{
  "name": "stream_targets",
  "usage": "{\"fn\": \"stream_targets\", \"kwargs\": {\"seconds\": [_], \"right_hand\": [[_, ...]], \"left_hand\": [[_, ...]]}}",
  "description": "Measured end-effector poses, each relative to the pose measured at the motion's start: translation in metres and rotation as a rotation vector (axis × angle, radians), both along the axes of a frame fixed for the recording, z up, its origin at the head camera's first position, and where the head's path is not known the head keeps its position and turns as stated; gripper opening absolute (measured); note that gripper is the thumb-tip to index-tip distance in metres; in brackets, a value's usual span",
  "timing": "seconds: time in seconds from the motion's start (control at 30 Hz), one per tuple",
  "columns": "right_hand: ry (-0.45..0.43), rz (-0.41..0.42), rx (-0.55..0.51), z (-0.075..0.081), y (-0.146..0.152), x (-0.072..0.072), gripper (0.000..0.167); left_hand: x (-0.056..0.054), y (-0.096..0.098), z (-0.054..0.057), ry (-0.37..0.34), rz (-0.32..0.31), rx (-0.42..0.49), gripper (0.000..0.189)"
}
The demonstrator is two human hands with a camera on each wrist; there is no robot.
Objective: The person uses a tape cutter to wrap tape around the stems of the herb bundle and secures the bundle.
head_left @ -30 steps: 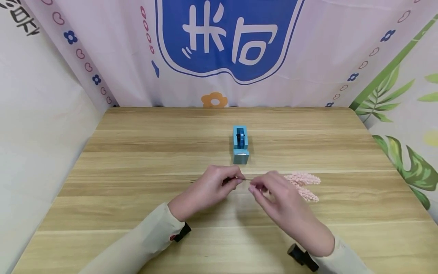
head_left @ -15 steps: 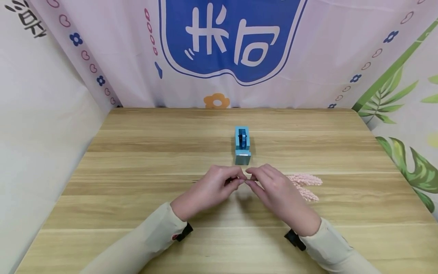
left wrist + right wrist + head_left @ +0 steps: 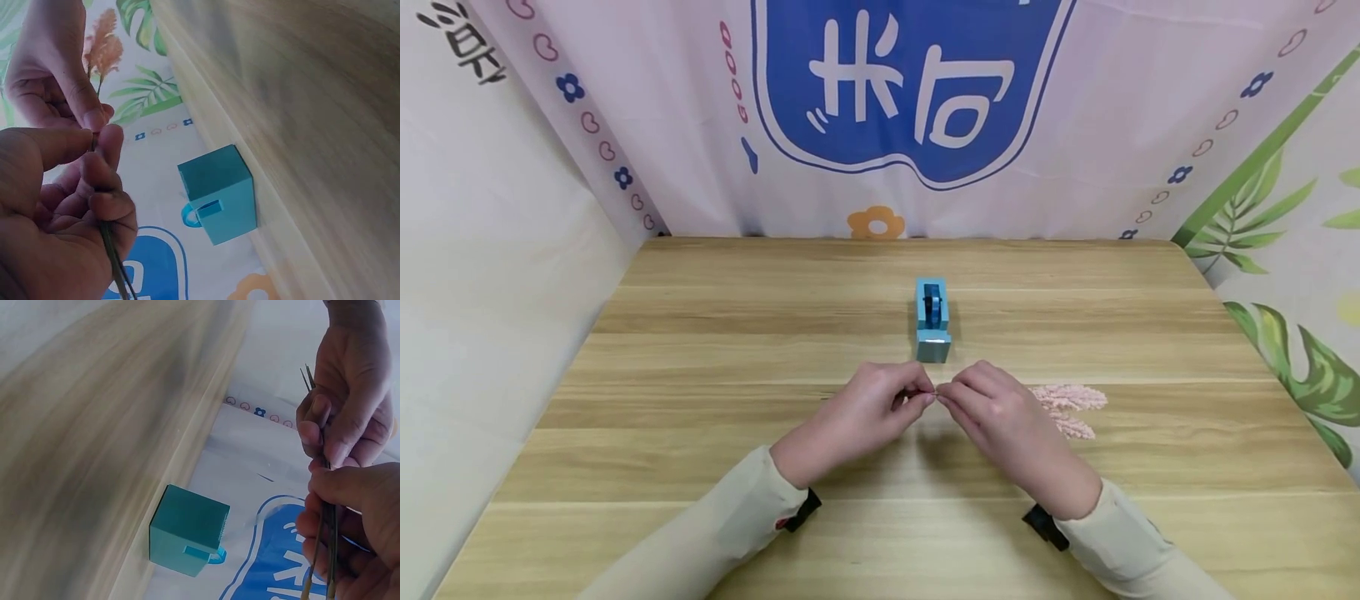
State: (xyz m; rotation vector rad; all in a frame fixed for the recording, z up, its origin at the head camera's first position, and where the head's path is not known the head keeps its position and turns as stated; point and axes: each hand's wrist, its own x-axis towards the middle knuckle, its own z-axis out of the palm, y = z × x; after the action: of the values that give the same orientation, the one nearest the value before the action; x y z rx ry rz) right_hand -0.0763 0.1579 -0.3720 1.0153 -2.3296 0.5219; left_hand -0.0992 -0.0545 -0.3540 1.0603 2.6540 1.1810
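Note:
Fluffy pink flower sprigs (image 3: 1071, 396) stick out past my right hand (image 3: 1011, 429) in the head view, their heads pointing right. My left hand (image 3: 872, 404) pinches their thin dark stems (image 3: 112, 256) between thumb and fingers, with the lower ends trailing out behind it. Right up against it, the thumb and fingertips of my right hand pinch the same stems, which the right wrist view shows as a small bundle of stems (image 3: 332, 528). Between the hands, the meeting fingertips hide the stems almost wholly.
A blue tape dispenser (image 3: 932, 346) stands on the wooden table (image 3: 737, 317) just beyond my hands. Behind the table's far edge hangs a printed cloth (image 3: 700, 192), and leaf-patterned cloth (image 3: 1285, 250) hangs at the right.
My right hand has moved left along the stems, and its fingertips have come together against those of my left hand. The left hand stays nearly in place.

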Motion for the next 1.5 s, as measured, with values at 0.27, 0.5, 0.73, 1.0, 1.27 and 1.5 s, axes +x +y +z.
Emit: {"fn": "stream_targets", "kwargs": {"seconds": [0.27, 0.5, 0.73, 1.0, 1.27, 1.5], "right_hand": [[0.027, -0.026, 0.052, -0.001, 0.000, 0.001, 0.012], [0.009, -0.050, 0.049, 0.000, 0.000, 0.003, 0.012], [0.020, -0.056, 0.052, 0.002, 0.002, 0.003, 0.015], [-0.039, -0.071, 0.064, 0.008, 0.006, 0.005, 0.014], [-0.078, -0.063, 0.130, 0.012, 0.009, 0.004, 0.004], [-0.046, -0.062, 0.135, 0.011, 0.008, 0.002, 0.005]], "left_hand": [[0.000, 0.001, 0.007, -0.040, 0.013, -0.077, 0.014], [-0.001, 0.000, 0.008, -0.083, 0.020, -0.066, 0.011], [-0.001, 0.000, 0.007, -0.072, 0.015, -0.052, 0.011], [-0.001, 0.000, 0.006, -0.066, 0.005, -0.037, 0.008], [-0.002, 0.001, 0.005, -0.065, 0.005, -0.036, 0.009], [-0.002, 0.002, 0.005, -0.062, 0.010, -0.069, 0.009]]}}
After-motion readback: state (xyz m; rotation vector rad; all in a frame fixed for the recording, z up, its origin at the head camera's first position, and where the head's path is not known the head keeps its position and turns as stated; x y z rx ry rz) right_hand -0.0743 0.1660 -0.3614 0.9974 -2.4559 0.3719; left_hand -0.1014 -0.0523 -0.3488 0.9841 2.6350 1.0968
